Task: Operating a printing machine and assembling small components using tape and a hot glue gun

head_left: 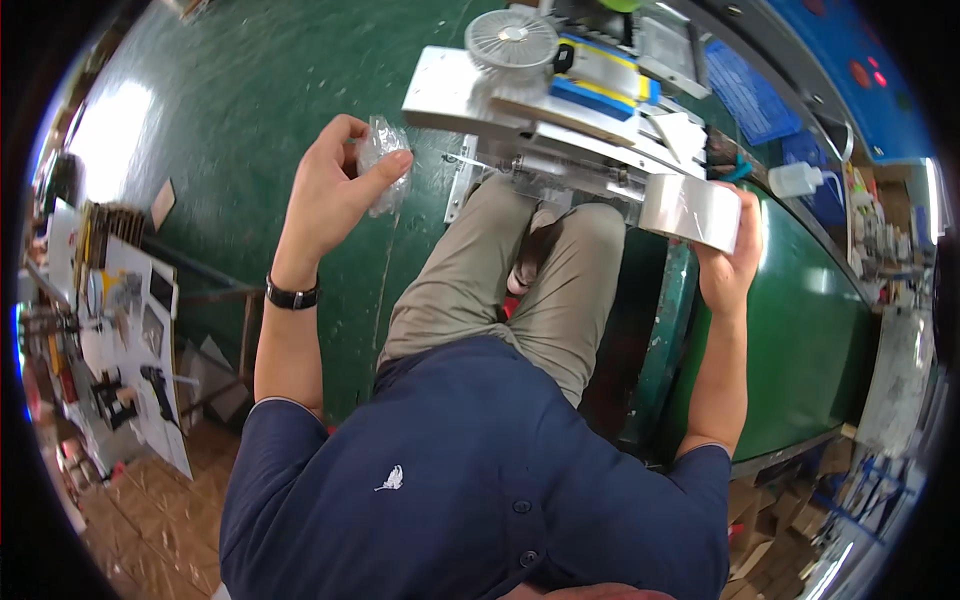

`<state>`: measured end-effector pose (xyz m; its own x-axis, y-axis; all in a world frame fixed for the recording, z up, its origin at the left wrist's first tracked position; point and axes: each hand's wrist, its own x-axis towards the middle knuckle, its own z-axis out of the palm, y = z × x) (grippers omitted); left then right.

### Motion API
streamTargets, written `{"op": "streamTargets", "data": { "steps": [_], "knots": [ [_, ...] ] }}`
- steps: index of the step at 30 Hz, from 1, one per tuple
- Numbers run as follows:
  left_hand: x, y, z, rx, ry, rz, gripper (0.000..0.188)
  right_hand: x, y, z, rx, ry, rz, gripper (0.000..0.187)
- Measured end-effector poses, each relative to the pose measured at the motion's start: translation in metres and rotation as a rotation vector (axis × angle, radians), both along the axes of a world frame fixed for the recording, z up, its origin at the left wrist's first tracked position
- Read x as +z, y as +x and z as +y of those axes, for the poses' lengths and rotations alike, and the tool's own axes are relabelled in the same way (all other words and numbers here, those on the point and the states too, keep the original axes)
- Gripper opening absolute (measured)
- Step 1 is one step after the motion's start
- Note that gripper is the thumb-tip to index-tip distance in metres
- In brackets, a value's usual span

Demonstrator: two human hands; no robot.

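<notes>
My left hand [330,190], with a black watch on its wrist, is raised at the left of my knees. Between its thumb and fingers is a crumpled piece of clear plastic film [382,150]. On the other side, my right hand [733,262] grips a wide roll of clear tape [688,210] from its right end. The roll lies on its side beside the front of a white bench-like fixture [440,88]. Part of the right fingers is hidden behind the roll.
A small white fan [512,40] and a blue-and-yellow block [600,85] sit on the fixture. To my right stands a green worktable [800,330], with a white bottle [795,180] and a blue basket [752,95] beyond it. Stacked cardboard [115,225] is at the left.
</notes>
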<state>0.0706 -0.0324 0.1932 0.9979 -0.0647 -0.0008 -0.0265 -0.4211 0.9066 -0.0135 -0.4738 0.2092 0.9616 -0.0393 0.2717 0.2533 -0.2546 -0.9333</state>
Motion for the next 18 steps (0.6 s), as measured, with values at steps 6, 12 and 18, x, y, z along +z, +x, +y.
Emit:
{"op": "streamTargets", "data": {
  "steps": [6,12,18],
  "knots": [
    [-0.13,-0.034,0.042,-0.04,-0.479,0.425,0.033,-0.07,-0.018,0.042,0.096,-0.049,0.233,0.056],
    [-0.192,-0.07,0.024,0.22,-0.675,0.745,0.034,-0.109,-0.042,0.072,0.132,-0.227,0.454,0.056],
    [-0.213,-0.079,-0.005,0.27,-0.475,0.711,0.034,-0.11,-0.048,0.083,0.171,-0.391,0.448,0.056]
  ]
}}
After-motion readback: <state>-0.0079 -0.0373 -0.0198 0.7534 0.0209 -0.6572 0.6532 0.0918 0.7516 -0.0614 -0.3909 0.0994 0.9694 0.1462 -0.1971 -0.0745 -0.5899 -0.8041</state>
